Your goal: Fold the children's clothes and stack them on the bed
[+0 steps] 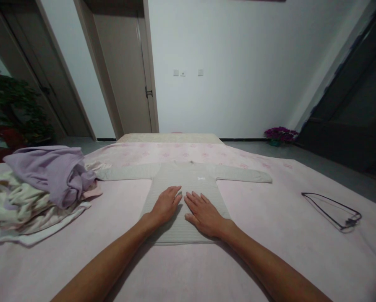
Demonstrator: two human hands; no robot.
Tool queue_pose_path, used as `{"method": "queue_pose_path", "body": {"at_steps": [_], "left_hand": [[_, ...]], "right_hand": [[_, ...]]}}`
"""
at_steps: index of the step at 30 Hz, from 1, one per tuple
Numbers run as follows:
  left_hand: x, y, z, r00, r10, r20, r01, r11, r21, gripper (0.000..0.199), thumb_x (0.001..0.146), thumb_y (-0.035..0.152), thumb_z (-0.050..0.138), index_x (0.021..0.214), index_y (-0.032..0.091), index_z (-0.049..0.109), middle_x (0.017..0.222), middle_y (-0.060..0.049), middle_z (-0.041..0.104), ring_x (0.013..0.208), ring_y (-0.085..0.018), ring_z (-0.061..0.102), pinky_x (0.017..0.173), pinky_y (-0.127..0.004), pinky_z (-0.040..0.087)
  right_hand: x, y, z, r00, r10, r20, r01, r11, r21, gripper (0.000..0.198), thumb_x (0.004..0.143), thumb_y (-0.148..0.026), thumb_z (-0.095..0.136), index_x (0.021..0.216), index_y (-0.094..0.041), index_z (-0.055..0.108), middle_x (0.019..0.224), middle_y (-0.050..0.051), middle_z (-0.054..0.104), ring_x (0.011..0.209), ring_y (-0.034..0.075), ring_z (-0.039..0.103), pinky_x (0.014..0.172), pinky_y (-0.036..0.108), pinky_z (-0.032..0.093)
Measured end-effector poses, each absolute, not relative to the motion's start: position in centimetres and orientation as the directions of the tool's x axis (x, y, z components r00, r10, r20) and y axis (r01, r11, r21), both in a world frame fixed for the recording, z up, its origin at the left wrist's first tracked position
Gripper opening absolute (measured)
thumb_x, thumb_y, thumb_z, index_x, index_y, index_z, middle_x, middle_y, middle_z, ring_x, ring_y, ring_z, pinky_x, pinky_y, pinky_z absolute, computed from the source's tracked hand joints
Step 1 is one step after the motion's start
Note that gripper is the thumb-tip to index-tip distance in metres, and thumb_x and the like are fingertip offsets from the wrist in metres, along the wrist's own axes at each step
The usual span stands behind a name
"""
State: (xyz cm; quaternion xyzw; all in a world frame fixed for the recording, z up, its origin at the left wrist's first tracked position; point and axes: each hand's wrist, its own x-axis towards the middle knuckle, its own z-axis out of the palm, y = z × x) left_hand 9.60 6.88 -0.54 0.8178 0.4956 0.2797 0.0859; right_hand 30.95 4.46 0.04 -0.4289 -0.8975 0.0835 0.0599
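Observation:
A pale grey-green, finely striped long-sleeved shirt (188,172) lies spread out in front of me, collar pointing away and both sleeves stretched out sideways. A small light mark shows on its chest, right of the middle. My left hand (167,204) rests on the shirt's body, left of its centre, fingers extended. Beside it, my right hand (203,213) lies flat on the fabric with its fingers spread. The fingertips of the two hands are close together but apart. Neither hand grips the cloth.
A pink patterned sheet (263,251) covers the surface under the shirt. Crumpled clothes, with a lilac garment (56,172) on top, are heaped at the left. A black wire hanger-like frame (332,209) lies at the right. Beyond stand a door (121,71) and purple flowers (280,134).

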Motion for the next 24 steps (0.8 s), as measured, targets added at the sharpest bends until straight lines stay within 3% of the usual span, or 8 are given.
{"method": "queue_pose_path", "body": {"at_steps": [4,8,10,14,17,24], "left_hand": [[9.4,8.2,-2.6,0.262,0.936,0.236,0.938,-0.305,0.166,0.051,0.101,0.042,0.041,0.145,0.017,0.048,0.153,-0.019,0.043,0.143,-0.036,0.035,0.115,-0.057,0.027],[8.9,8.4,-3.1,0.188,0.966,0.176,0.976,-0.205,0.080,0.059,0.100,0.051,0.039,0.151,0.022,0.040,0.158,-0.018,0.035,0.147,-0.037,0.029,0.114,-0.060,0.023],[9.0,8.4,-3.1,0.174,0.969,0.174,0.980,-0.188,0.071,0.060,0.100,0.052,0.038,0.152,0.023,0.039,0.159,-0.018,0.034,0.147,-0.038,0.029,0.114,-0.061,0.022],[9.2,8.2,-2.9,0.171,0.971,0.169,0.980,-0.186,0.076,0.060,0.099,0.051,0.040,0.153,0.023,0.040,0.159,-0.017,0.034,0.147,-0.038,0.028,0.115,-0.062,0.021],[9.3,8.2,-2.8,0.164,0.973,0.163,0.982,-0.177,0.067,0.060,0.099,0.052,0.039,0.153,0.025,0.039,0.160,-0.016,0.033,0.148,-0.036,0.027,0.116,-0.060,0.020],[9.6,8.3,-2.3,0.180,0.976,0.121,0.984,-0.180,-0.006,0.060,0.100,0.049,0.038,0.154,0.022,0.037,0.159,-0.018,0.032,0.147,-0.039,0.027,0.114,-0.061,0.021]], "right_hand": [[34.3,7.1,-0.2,-0.436,0.900,0.014,0.891,0.434,-0.132,0.067,0.102,-0.050,0.031,0.156,-0.010,0.030,0.163,0.015,0.021,0.151,0.029,0.017,0.122,0.052,0.012],[35.4,8.4,0.5,-0.245,0.969,-0.021,0.966,0.242,-0.090,0.067,0.101,-0.048,0.032,0.153,-0.007,0.035,0.161,0.019,0.025,0.150,0.034,0.020,0.120,0.058,0.013],[34.1,8.2,0.8,-0.259,0.966,0.003,0.961,0.257,-0.104,0.066,0.100,-0.048,0.032,0.152,-0.007,0.037,0.160,0.020,0.027,0.150,0.034,0.020,0.120,0.057,0.012],[30.0,7.3,0.6,-0.517,0.854,0.064,0.834,0.519,-0.190,0.064,0.102,-0.048,0.029,0.155,-0.012,0.032,0.162,0.016,0.025,0.151,0.030,0.017,0.122,0.051,0.012],[28.8,8.1,-0.2,-0.610,0.792,0.038,0.770,0.603,-0.209,0.067,0.102,-0.053,0.027,0.157,-0.014,0.028,0.163,0.014,0.021,0.152,0.029,0.015,0.122,0.049,0.011],[34.0,14.4,-1.2,-0.345,0.939,0.003,0.934,0.343,-0.101,0.069,0.102,-0.052,0.023,0.157,-0.010,0.026,0.164,0.014,0.017,0.153,0.027,0.012,0.122,0.047,0.006]]}}
